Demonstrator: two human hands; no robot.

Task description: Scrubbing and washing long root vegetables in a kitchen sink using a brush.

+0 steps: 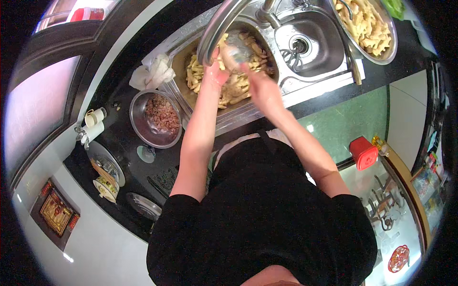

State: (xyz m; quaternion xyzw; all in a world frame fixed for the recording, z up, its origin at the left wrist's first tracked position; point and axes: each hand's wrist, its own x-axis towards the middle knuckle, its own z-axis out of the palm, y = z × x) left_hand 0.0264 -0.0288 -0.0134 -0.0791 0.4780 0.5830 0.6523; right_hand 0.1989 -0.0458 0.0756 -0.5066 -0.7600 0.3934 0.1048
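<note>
My left hand (215, 73) is over the left sink basin (182, 73), beneath the curved metal faucet (218, 26). Its fingers are closed around a pale yellow chicken foot. My right hand (266, 93) is at the right side of the same basin, blurred by motion, with its fingers curled. Between the two hands is a pale blurred shape; whether my right hand grips anything there cannot be made out. Many chicken feet (195, 73) lie in the basin below and around my hands.
Kitchen scissors (294, 59) lie in the right sink basin (327, 59). A metal basin (388, 59) of chicken feet stands on the right counter. Left are a white cloth (154, 73) and a metal bowl (139, 130) of reddish-brown bits. A red container (366, 157) is at lower right.
</note>
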